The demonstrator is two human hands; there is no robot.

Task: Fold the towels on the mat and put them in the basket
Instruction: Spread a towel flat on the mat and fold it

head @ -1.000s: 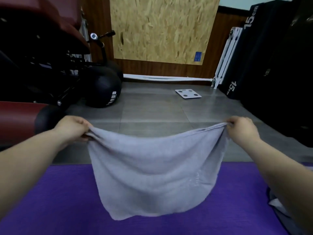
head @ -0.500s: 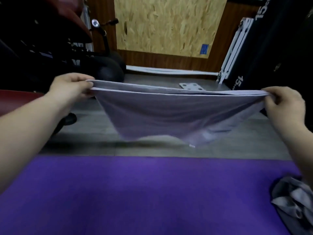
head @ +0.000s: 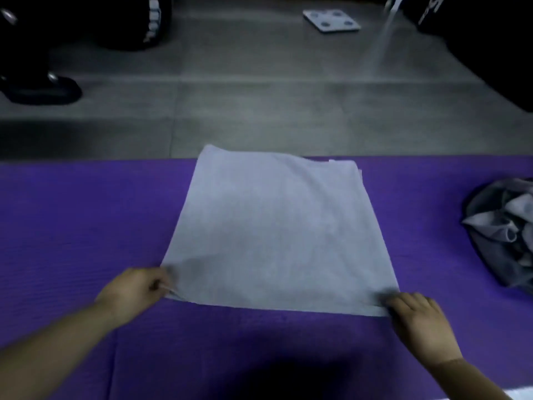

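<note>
A light grey towel point(head: 277, 229) lies flat on the purple mat point(head: 86, 226), folded double, its far edge hanging a little over the mat's far side. My left hand point(head: 135, 290) pinches the towel's near left corner. My right hand point(head: 415, 316) holds the near right corner, fingers curled on the cloth. A crumpled heap of grey towels point(head: 501, 232) sits on the mat at the right. No basket is in view.
Grey floor tiles point(head: 259, 96) stretch beyond the mat. A white bathroom scale point(head: 331, 21) lies at the far side. Black gym gear point(head: 40, 88) stands at the far left and dark pads point(head: 490, 39) at the far right.
The towel was held up in the air, stretched between both hands. Now it lies spread flat on the mat, and both hands have come down to its near corners.
</note>
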